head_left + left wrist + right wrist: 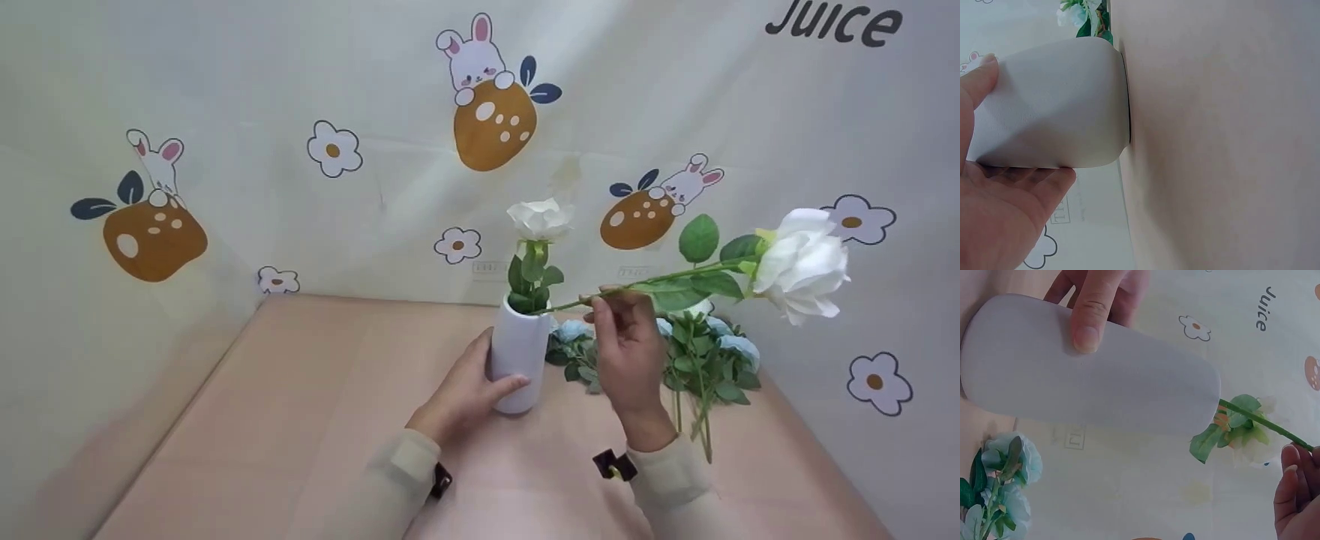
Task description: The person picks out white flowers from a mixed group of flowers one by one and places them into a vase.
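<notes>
A white vase [517, 360] stands on the table, one white rose [540, 220] rising from its mouth with green leaves below the bloom. My left hand [469, 390] grips the vase from the left, thumb across its front; the left wrist view shows the fingers around the vase [1061, 101] as well. My right hand [630, 352] pinches the green stem of a second white rose [802, 266], which slants far to the right. That stem's lower end reaches the vase mouth, and in the right wrist view the stem [1266, 423] passes the rim.
Behind and right of my right hand lies a bunch of light blue roses [739, 349] with leaves and long stems on the pink tabletop [300, 420]. A pale wall covering [390, 90] printed with rabbits and flowers stands behind the table.
</notes>
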Demonstrator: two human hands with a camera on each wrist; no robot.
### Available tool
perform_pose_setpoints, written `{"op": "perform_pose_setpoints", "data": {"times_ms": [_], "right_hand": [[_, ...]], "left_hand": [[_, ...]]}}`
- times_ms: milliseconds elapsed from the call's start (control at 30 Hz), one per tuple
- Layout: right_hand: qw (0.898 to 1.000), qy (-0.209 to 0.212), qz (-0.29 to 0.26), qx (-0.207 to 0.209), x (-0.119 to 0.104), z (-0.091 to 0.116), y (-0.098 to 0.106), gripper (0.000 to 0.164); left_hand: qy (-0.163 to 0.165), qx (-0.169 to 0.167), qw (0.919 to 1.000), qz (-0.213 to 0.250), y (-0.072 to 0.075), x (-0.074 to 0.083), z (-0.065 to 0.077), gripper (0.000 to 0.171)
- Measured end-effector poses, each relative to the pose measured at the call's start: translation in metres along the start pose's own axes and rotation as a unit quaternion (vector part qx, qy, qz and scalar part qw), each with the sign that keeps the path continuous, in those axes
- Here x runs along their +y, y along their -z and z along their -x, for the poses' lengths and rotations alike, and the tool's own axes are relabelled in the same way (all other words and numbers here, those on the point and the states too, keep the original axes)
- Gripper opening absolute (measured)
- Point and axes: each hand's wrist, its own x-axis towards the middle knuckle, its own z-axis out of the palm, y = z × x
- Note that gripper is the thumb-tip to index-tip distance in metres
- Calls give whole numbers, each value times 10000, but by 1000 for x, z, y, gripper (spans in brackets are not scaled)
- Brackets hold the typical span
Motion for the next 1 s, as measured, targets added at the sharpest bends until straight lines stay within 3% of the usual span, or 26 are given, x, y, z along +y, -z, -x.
{"op": "perform_pose_setpoints", "data": {"times_ms": [500, 1000], "right_hand": [[9931, -264, 1067, -401, 7, -13, -33, 21], [9844, -243, 1499, -891, -3, -27, -48, 26]], "left_hand": [[169, -15, 9998, 134, 0, 3, 0, 102], [-98, -60, 9999, 30, 1, 0, 0, 97]]}}
